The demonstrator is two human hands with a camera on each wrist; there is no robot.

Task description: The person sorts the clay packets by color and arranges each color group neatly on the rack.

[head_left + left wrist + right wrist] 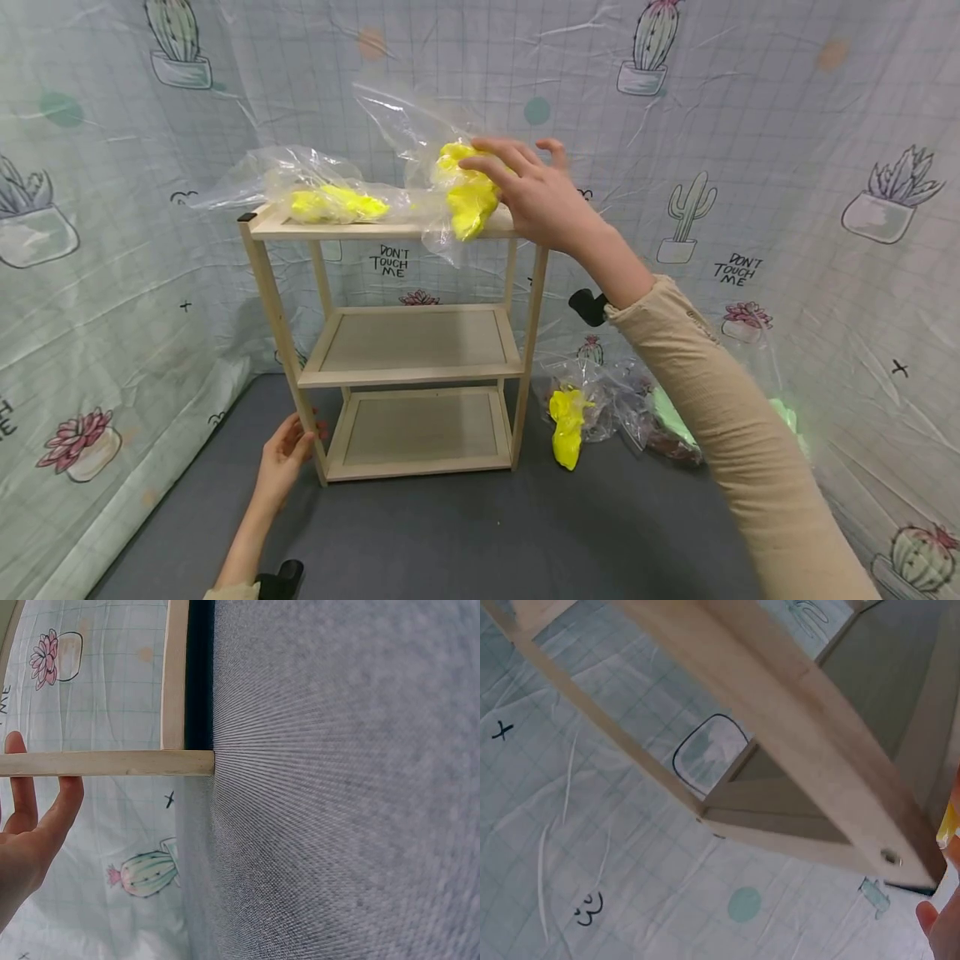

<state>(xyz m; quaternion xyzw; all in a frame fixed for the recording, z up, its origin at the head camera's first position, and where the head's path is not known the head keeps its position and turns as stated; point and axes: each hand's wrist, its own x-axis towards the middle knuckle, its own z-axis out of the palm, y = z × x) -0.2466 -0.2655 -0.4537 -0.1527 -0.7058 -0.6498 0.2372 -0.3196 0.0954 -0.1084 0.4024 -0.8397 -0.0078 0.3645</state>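
While the left grip (283,456) clasps the rack (411,376), the right grip (540,196) seemingly holds a yellow lump (471,207) loosely

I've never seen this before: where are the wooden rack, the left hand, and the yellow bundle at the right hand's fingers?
Wooden rack (416,342): head view, on its middle shelf panel.
Left hand (282,460): head view, mid-hand.
Yellow bundle (472,208): head view, on its lower half.

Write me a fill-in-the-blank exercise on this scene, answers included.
1. The right grip holds a bag with ____ contents.
2. Counting the top, the rack has ____ shelves.
3. In the head view, the left grip is at the front leg on the rack's ____ side.

Missing words: yellow; three; left.
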